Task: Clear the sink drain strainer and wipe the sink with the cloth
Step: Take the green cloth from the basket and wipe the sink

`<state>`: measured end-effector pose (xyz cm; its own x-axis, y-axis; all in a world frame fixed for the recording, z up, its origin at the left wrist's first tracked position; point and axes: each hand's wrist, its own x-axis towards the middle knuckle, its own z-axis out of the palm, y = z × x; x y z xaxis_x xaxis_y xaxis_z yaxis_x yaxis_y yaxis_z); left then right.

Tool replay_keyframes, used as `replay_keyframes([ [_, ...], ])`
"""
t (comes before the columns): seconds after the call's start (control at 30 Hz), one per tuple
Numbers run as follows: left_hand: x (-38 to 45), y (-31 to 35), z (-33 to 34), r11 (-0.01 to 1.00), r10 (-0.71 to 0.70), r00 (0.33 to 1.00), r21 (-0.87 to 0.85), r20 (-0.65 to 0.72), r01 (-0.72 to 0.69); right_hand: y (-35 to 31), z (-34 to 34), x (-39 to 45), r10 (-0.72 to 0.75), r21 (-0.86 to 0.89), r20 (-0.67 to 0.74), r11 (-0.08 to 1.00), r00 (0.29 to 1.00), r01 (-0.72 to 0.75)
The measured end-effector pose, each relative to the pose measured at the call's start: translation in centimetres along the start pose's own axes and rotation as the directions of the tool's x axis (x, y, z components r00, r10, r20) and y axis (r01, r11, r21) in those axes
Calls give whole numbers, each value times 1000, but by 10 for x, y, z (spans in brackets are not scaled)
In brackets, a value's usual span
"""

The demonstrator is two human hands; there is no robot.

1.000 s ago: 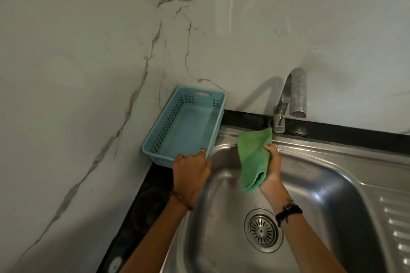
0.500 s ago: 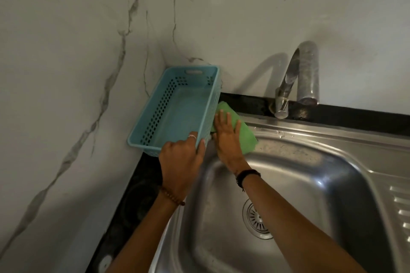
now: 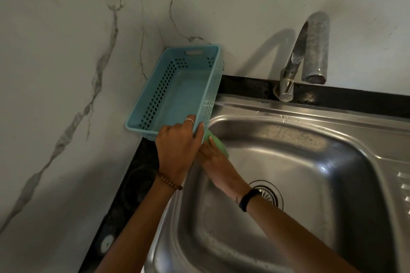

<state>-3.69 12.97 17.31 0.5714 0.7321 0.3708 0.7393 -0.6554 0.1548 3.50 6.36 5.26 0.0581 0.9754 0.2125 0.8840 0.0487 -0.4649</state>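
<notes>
- Green cloth, seen from the head camera, shows only as a small bunched patch at the sink's near-left rim corner, just under the lifted basket; its long axis cannot be told, since most of it is hidden.
- The right hand lies on the cloth, palm down, its forearm running from the lower right across the basin towards that corner; its fingers are hidden behind the left hand, so I cannot tell whether they are flat or curled.
- The left hand grips the near short end of the blue basket, fingers hooked over the rim and thumb on the outer wall, wrist straight.
- The basket's long axis runs from the hand towards the wall corner.
- The drain strainer sits in the basin floor, partly covered by the right wrist.
- A steel tap stands behind the sink, spout pointing down.
</notes>
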Motion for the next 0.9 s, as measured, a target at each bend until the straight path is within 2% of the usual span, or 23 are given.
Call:
replay_keyframes([
  [0.07,-1,0,1,1000,-4,1000,14,18,4,15,-10,15,-29,-154,-44,988,999,22],
  [0.2,-6,-2,10,1000,-23,996,-3,82,23,43,-26,51,176,-365,57,920,983,-144],
  [0.33,-10,-5,16,1000,-12,999,2,51,12,47,-27,51,324,-392,-14,869,946,-303],
  [0.5,-10,-4,14,994,-47,993,-88,110,57,73,-48,11,443,-420,-93,795,892,-439],
  [0.57,-11,-2,11,994,28,1000,-109,9,-27,89,-60,-15,507,-438,-133,741,852,-509],
  [0.63,-16,8,12,961,174,975,-191,-142,-199,102,-71,-41,564,-449,-194,677,803,-584],
  [0.67,-20,17,15,927,249,953,-242,-171,-285,106,-76,-50,583,-442,-216,657,783,-611],
  [0.7,-24,28,19,894,320,934,-277,-156,-353,108,-79,-56,597,-428,-230,647,768,-631],
  [0.77,-33,50,34,863,413,910,-309,-28,-401,108,-80,-56,613,-381,-223,661,758,-647],
  [0.83,-35,67,57,866,391,902,-404,184,-294,102,-78,-47,599,-305,-208,711,773,-633],
  [0.9,-26,73,80,892,261,899,-443,353,-85,97,-75,-32,522,-272,-153,794,839,-544],
])
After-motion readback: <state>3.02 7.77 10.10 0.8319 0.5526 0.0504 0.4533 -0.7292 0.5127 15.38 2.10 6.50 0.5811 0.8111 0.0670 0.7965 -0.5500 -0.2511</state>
